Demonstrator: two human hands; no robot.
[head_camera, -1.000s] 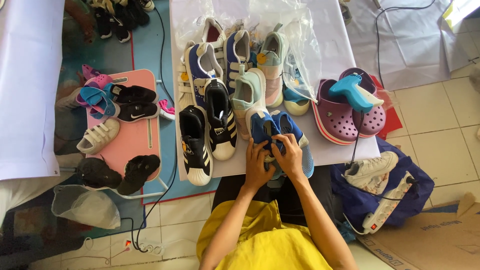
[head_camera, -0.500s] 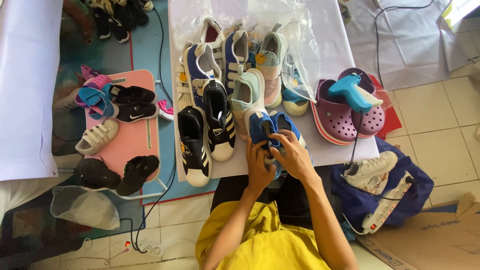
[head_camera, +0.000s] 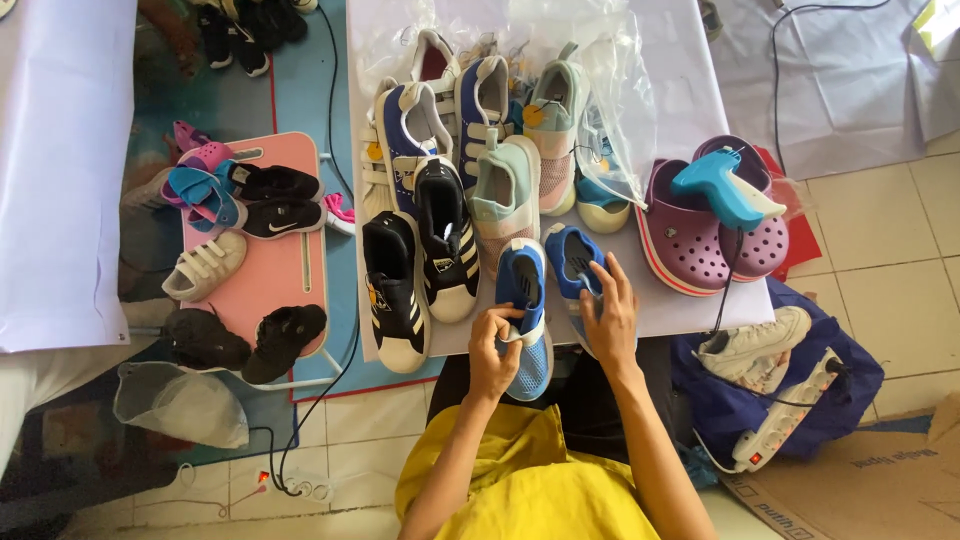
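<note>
Lying at the near edge of the white table (head_camera: 690, 60), a pair of small blue mesh shoes is being handled: the left blue shoe (head_camera: 524, 320) is gripped at its collar by the left hand (head_camera: 492, 350), its toe hanging over the table edge, while the right blue shoe (head_camera: 572, 270) is covered and pressed by the right hand (head_camera: 610, 315), fingers curled over its opening. Behind them, several pairs are already laid out in rows: black striped sneakers (head_camera: 420, 270), blue-and-white strap shoes (head_camera: 440, 120), mint shoes (head_camera: 520, 170), partly under a clear plastic bag (head_camera: 600, 90). Purple clogs (head_camera: 700, 235) carry a blue tagging gun (head_camera: 722, 188), untouched. More shoes are set on a pink board (head_camera: 290, 275) to the left. Judged from this, the sorting is well advanced; the blue pair is not yet placed in line.
</note>
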